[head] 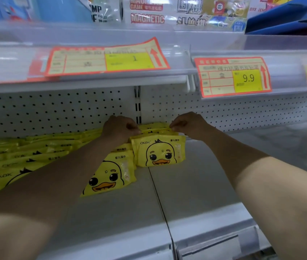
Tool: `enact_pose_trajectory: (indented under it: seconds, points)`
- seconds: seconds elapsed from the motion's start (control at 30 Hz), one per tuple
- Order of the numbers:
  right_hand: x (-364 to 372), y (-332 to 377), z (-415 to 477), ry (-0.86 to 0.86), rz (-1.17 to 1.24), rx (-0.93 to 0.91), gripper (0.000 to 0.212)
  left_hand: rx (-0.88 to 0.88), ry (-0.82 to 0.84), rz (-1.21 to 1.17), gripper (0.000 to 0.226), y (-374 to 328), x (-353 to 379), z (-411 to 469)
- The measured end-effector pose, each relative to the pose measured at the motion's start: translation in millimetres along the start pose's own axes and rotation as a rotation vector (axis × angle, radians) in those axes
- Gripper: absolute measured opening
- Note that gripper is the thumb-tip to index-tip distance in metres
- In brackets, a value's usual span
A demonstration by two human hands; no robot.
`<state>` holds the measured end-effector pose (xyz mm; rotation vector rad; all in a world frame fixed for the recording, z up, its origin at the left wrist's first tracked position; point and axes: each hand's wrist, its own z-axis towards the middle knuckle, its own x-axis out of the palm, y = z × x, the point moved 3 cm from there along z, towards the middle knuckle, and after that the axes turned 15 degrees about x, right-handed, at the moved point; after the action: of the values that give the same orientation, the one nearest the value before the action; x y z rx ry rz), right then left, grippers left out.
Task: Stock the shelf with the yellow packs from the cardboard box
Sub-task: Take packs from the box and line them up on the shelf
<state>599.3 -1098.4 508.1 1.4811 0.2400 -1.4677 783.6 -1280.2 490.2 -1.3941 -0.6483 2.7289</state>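
Note:
A row of yellow duck-face packs stands upright at the back of the white shelf, near the pegboard wall. My left hand pinches the top left corner of this row. At the top right corner my right hand pinches it too. More yellow packs lean in overlapping rows to the left, partly hidden by my left forearm. The cardboard box is out of view.
A perforated white back panel closes the shelf behind. The upper shelf edge carries orange price labels, one reading 9.9. Toy packages hang above. A seam splits the shelf into two boards.

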Motion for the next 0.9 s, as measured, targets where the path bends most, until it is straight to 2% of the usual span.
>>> enact_pose_trajectory:
  seconds: [0.23,0.53,0.7,0.9]
  points:
    - [12,-5,4,0.086,0.114,0.093,0.017,-0.062,0.042,-0.033,0.013,6,8,1]
    - [14,-6,10,0.097,0.181,0.135,0.016,-0.009,0.019,-0.114,0.009,2,11,1]
    - [14,-7,11,0.118,0.171,0.141,0.016,0.014,0.016,-0.046,0.008,-6,9,0]
    - [20,-4,17,-0.006,0.003,0.131,0.022,-0.039,0.034,0.142,0.014,-10,10,-1]
